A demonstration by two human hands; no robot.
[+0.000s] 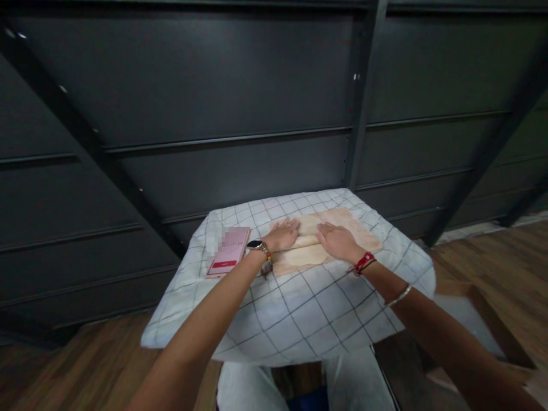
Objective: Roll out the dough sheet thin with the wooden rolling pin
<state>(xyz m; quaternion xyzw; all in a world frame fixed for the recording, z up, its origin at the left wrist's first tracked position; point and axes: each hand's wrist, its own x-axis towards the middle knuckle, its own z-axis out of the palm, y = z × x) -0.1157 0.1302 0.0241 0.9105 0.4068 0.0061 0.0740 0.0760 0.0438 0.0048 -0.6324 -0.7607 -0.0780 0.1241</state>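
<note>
A folded beige cloth lies on a white pillow with a grey grid pattern. My left hand rests flat on the cloth's left part, fingers stretched out; a watch and a beaded band sit on that wrist. My right hand presses flat on the cloth's middle, fingers extended, with a red thread band at the wrist and a thin bangle further up the forearm. Both hands hold nothing.
A pink phone lies on the pillow to the left of my left wrist. Dark grey panelled walls with metal rails stand close behind. Wooden floor shows at right and lower left. My light trousers are below the pillow.
</note>
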